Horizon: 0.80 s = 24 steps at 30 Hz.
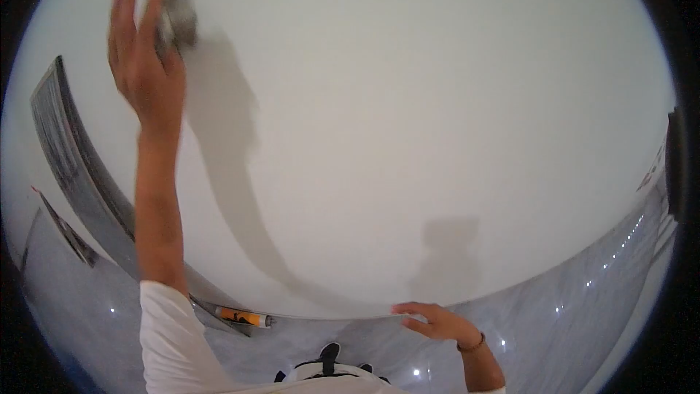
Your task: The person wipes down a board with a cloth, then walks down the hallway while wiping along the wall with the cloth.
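High on the white wall (379, 124), at the upper left, my left hand (146, 58) holds a rounded, mottled grey wad (179, 18) between thumb and fingers. The wad is blurred, so its exact kind cannot be made out; it is at the wall surface. My left arm is stretched upward and casts a shadow on the wall. Low on the right, my right hand (434, 321) hangs near the foot of the wall with fingers stretched out and nothing in it.
A long dark grey panel (76, 153) runs along the left side. A cartridge with an orange label (244, 317) lies near the wall's base. The grey marbled floor (525, 328) reflects lights. A dark object (676, 164) stands at the far right edge.
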Available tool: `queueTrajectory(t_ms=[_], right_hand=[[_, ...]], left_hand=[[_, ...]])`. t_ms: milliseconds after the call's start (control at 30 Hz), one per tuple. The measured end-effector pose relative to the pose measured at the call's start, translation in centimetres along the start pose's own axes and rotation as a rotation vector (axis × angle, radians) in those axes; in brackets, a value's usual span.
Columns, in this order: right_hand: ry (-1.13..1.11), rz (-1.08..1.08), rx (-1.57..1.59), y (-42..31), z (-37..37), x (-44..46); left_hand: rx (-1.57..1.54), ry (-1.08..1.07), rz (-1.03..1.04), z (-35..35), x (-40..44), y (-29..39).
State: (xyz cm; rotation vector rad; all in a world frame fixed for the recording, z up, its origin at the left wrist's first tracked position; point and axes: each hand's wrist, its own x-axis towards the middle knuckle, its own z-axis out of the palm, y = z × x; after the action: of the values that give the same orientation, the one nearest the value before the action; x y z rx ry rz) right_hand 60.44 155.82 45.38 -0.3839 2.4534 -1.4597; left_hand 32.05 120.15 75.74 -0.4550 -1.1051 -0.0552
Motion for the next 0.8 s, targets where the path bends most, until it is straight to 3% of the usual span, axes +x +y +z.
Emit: queueTrajectory(t_ms=[67,100,167,200,233,267,300,367,400,433,500,533,600,667,700,733,767,800], right_hand=[[0.090,0.313,-0.026,4.0,1.7,-2.3],[0.095,0.312,-0.020,6.1,2.8,-3.5],[0.291,0.444,0.149,9.4,5.5,-5.8],[0.296,0.446,0.157,10.0,6.5,-6.3],[0.417,0.504,0.405,10.1,7.7,-6.6],[0.535,0.556,0.654,10.3,8.7,-6.8],[0.537,0.554,0.658,11.0,9.7,-7.1],[0.582,0.543,0.791,13.2,11.8,-7.4],[0.581,0.544,0.793,14.4,12.8,-7.6],[0.567,0.569,0.797,15.8,14.0,-7.8],[0.555,0.591,0.808,19.7,17.0,-8.8],[0.549,0.650,0.829,22.2,18.9,-9.3],[0.455,0.681,0.738,29.0,24.0,-13.5],[0.391,0.705,0.616,34.9,28.9,-18.6],[0.429,0.778,0.647,35.4,30.5,-20.6],[0.455,0.861,0.691,35.8,32.0,-22.8],[0.494,0.925,0.730,35.9,33.4,-25.0],[0.534,0.982,0.764,35.8,34.3,-26.8]], left_hand=[[-0.040,0.095,-0.130,4.4,3.1,-1.2],[-0.046,0.097,-0.127,5.6,3.9,-1.1],[-0.274,0.050,-0.501,6.7,4.9,-0.4],[-0.441,-0.086,-0.774,5.8,5.9,2.1],[-0.450,-0.088,-0.769,5.2,6.3,5.0],[-0.473,-0.142,-0.738,4.6,6.7,7.9],[-0.493,-0.196,-0.706,4.4,7.0,9.7],[-0.374,0.065,-0.116,7.3,4.3,12.1],[-0.419,-0.084,-0.102,6.5,2.9,15.1],[-0.486,-0.068,0.074,5.5,1.6,18.1],[-0.777,-0.367,0.316,1.5,-3.5,24.1],[-0.817,-0.500,0.551,0.1,-7.2,26.6],[-0.741,-0.343,0.924,-3.3,-14.1,28.0],[-0.792,-0.326,0.953,-3.7,-13.4,27.0],[-0.811,-0.351,0.812,-3.5,-11.1,26.4],[-0.613,-0.411,0.730,-2.0,-9.2,25.6],[-0.704,-0.443,0.532,-0.4,-4.6,22.9],[-0.451,-0.335,0.439,1.2,-1.1,20.4]])
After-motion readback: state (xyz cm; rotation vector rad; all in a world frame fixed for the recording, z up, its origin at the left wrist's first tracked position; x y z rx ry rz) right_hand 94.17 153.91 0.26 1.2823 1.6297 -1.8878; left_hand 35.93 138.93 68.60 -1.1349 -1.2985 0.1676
